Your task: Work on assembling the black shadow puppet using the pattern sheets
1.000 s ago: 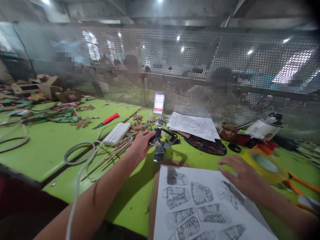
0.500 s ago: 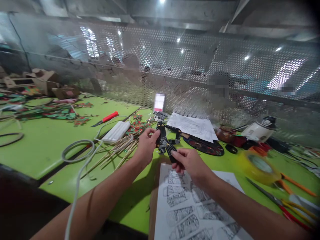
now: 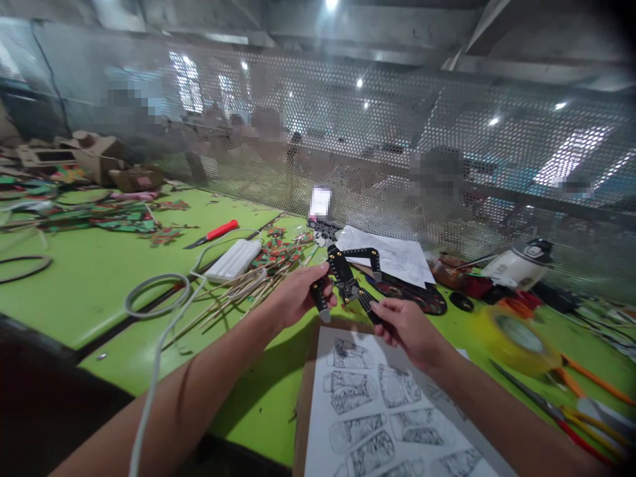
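Left grip point(image 3: 299, 296) and right grip point(image 3: 406, 326) both pinch one flat black jointed figure point(image 3: 342, 273). White sheet with drawings point(image 3: 368, 407) lies at its six o'clock.

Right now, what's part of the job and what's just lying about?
Job: black jointed figure, held by left hand and right hand; possibly the printed sheet
Seemingly lying about: red-handled knife, white power strip, yellow tape roll

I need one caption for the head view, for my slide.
Left hand and right hand hold a jointed black figure over a green table, near drawings.
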### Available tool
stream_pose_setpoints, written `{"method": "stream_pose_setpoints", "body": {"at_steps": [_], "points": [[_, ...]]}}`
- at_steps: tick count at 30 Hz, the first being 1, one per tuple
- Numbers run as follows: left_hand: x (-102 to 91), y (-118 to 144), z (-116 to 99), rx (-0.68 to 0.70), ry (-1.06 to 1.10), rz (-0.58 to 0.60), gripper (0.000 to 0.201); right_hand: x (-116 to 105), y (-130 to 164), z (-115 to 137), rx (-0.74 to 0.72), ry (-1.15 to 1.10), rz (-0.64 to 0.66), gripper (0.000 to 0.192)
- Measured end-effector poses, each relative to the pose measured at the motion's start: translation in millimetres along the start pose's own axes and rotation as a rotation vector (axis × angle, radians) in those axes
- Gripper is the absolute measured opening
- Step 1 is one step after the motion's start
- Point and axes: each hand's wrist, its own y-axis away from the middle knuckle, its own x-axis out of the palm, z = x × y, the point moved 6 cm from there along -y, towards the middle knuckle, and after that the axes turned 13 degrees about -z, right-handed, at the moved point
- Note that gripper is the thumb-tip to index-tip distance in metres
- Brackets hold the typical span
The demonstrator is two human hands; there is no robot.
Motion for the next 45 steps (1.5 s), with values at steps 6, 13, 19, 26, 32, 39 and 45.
{"method": "stream_pose_setpoints", "body": {"at_steps": [6, 13, 19, 26, 32, 39, 45], "points": [[5.2, 4, 3, -0.054, -0.077, 0.039, 0.04, -5, 3, -5, -0.035, 0.09, -0.021, 0.035], [-9.5, -2, -2, 0.017, -0.266, -0.155, 0.024, 6, 13, -4, -0.075, 0.13, 0.029, 0.036], [-16.5, -4, -6, 0.038, -0.301, -0.188, 0.026, 15, 11, -5, -0.048, 0.114, 0.153, 0.037], [-31.8, -5, -33, 0.156, -0.215, -0.322, 0.013, 15, -3, 6, -0.134, 0.145, 0.207, 0.033], [-57.4, 6, -77, 0.483, -0.045, -0.564, 0.004, 3, -65, 31, -0.382, 0.499, 0.006, 0.027], [-66.1, 4, -76, 0.497, 0.065, -0.62, 0.004, 65, -82, 39, -0.714, 0.844, 0.028, 0.008], [-70.0, -6, -55, 0.137, 0.267, -0.63, 0.012, 89, -76, 28, -0.901, 1.017, 0.079, 0.019]]}}
